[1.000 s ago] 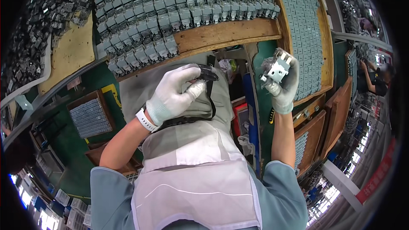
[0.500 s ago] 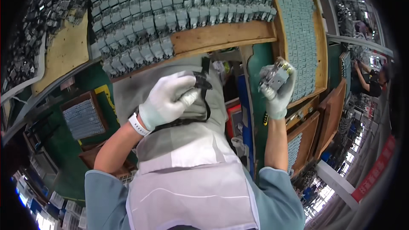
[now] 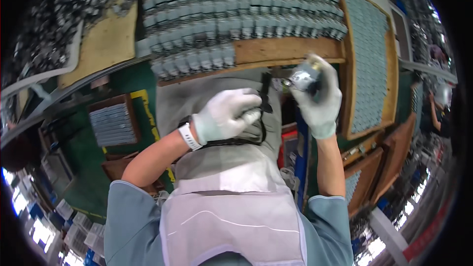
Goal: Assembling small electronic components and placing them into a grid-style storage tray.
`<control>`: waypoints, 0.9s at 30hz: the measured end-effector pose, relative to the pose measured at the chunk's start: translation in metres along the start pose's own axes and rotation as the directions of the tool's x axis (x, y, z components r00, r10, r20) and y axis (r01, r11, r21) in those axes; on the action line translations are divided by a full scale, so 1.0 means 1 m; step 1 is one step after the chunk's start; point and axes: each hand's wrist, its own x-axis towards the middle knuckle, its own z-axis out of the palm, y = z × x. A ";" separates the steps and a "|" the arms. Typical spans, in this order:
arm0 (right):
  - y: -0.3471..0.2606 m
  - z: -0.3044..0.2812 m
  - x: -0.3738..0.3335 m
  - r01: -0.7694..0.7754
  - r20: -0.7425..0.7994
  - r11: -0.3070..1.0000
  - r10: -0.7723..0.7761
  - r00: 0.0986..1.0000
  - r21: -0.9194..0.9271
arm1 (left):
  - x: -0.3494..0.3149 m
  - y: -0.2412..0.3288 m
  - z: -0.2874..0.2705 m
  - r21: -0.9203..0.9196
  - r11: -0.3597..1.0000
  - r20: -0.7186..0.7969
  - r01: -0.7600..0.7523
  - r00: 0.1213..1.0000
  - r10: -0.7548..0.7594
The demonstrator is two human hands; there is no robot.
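Observation:
My left hand (image 3: pixel 227 115), in a white glove, is held over my lap with its fingers curled. At their tips is a small black part (image 3: pixel 262 102), which merges with a dark strap behind it. My right hand (image 3: pixel 322 99), also gloved, is raised further right, its fingers wrapped round a small boxy grey metal component (image 3: pixel 303 79). That component is blurred, so its details cannot be made out. Ahead of both hands lies a wooden tray (image 3: pixel 286 49) filled with rows of similar grey components (image 3: pixel 246 15); its bare wood shows at the near edge.
A second wooden tray (image 3: pixel 349 69) of flat grey parts stands at the right. Loose dark metal parts (image 3: pixel 44 24) heap at the far left beside a tan board (image 3: pixel 106 44). A smaller tray (image 3: pixel 134 123) sits low at left. Another person (image 3: pixel 437 113) is at the right edge.
The view has shifted, so the trays appear further right and lower. My right hand has turned its component and brought it inward, closer to my left hand. My left hand stays curled.

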 end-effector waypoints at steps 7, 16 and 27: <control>0.003 0.070 0.048 0.292 0.461 0.929 -0.161 0.872 -0.228 | -0.037 0.032 -0.055 0.284 0.954 -0.131 -0.091 0.982 0.133; -0.002 0.056 0.053 0.280 0.532 0.930 -0.116 0.839 -0.238 | -0.022 -0.140 -0.252 0.537 0.349 -0.842 0.768 0.514 0.166; 0.088 -0.161 0.038 -0.222 -0.193 0.851 0.145 0.970 -0.475 | -0.078 -0.195 -0.296 0.777 0.204 -0.622 0.596 0.776 0.103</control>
